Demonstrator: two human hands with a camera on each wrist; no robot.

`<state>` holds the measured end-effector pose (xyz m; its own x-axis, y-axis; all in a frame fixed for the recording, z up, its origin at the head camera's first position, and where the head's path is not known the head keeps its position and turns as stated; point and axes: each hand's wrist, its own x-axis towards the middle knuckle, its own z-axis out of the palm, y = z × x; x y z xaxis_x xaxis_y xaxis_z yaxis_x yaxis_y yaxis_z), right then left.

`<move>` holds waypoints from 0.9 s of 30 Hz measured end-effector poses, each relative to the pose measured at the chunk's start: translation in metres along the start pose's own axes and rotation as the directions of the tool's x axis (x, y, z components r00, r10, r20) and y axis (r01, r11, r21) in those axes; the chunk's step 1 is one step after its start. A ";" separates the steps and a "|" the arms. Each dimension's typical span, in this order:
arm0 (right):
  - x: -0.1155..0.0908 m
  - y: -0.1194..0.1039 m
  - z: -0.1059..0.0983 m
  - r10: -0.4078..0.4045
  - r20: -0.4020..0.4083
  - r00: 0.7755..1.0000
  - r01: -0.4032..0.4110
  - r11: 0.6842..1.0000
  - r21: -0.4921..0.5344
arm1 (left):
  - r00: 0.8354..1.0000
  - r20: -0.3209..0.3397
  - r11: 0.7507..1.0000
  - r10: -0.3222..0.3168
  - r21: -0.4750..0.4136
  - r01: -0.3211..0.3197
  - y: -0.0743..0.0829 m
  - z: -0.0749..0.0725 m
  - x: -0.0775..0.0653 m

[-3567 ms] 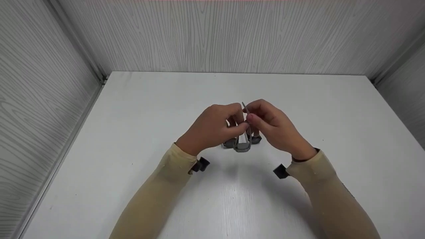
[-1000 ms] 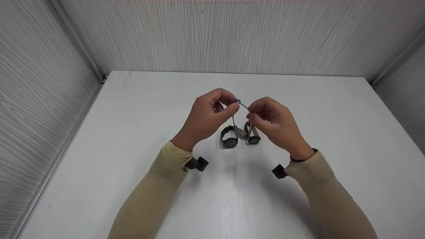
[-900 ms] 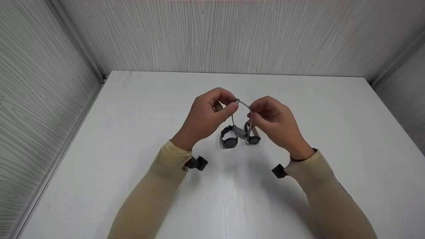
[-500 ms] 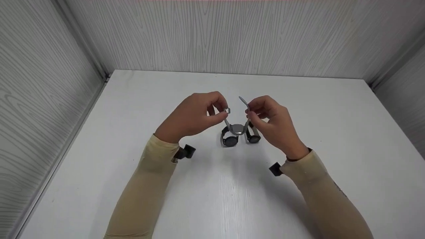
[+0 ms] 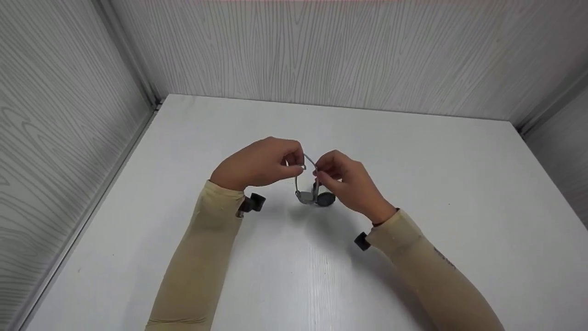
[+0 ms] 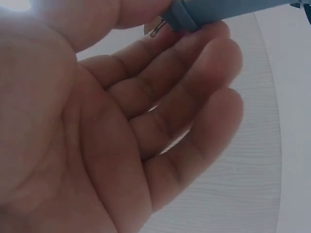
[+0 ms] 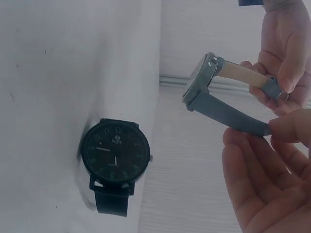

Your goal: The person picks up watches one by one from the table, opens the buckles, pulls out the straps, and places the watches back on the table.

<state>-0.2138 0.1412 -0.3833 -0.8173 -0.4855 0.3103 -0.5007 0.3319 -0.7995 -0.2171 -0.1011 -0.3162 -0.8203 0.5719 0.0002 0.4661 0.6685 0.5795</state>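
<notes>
A grey watch (image 5: 307, 197) hangs between both hands above the table, its case downward. In the head view, my left hand (image 5: 264, 163) pinches the buckle end of its strap between thumb and fingers. The left wrist view shows that strap end (image 6: 218, 12) with a small metal buckle. My right hand (image 5: 353, 186) pinches the other strap half, whose free tip reaches up near the left fingers. In the right wrist view the two strap halves are apart, and the watch case (image 7: 200, 80) is seen edge-on. Whether the tip touches the buckle, I cannot tell.
A black round-dial watch (image 5: 326, 199) lies on the white table (image 5: 294, 276) just below the right fingers; its dial (image 7: 115, 153) shows fully in the right wrist view. White wood-grain panels (image 5: 321, 55) stand behind and at the sides.
The grey watch and both hands have moved left and slightly down. Half a second ago its strap halves stood spread; now their ends are closer together. The second dark watch on the table is now out of sight.
</notes>
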 end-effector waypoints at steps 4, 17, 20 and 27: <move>0.011 0.004 0.008 0.122 0.077 0.990 -0.122 0.992 -0.002 | 0.992 0.060 0.994 -0.109 -0.014 0.110 -0.017 0.006 0.009; 0.042 0.014 0.023 0.381 0.148 0.913 -0.328 0.899 -0.288 | 0.954 0.101 0.958 -0.284 -0.021 0.287 -0.052 0.027 0.033; 0.044 0.017 0.025 0.436 0.148 0.888 -0.375 0.871 -0.317 | 0.944 0.090 0.947 -0.318 -0.023 0.321 -0.060 0.034 0.037; 0.049 0.017 0.025 0.485 0.138 0.864 -0.409 0.833 -0.372 | 0.933 0.071 0.935 -0.354 0.010 0.354 -0.064 0.045 0.043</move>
<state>-0.2555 0.1025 -0.3946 -0.9094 -0.3696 -0.1907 -0.1892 0.7759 -0.6019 -0.2675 -0.0983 -0.3898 -0.9064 0.3307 -0.2630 0.1489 0.8326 0.5335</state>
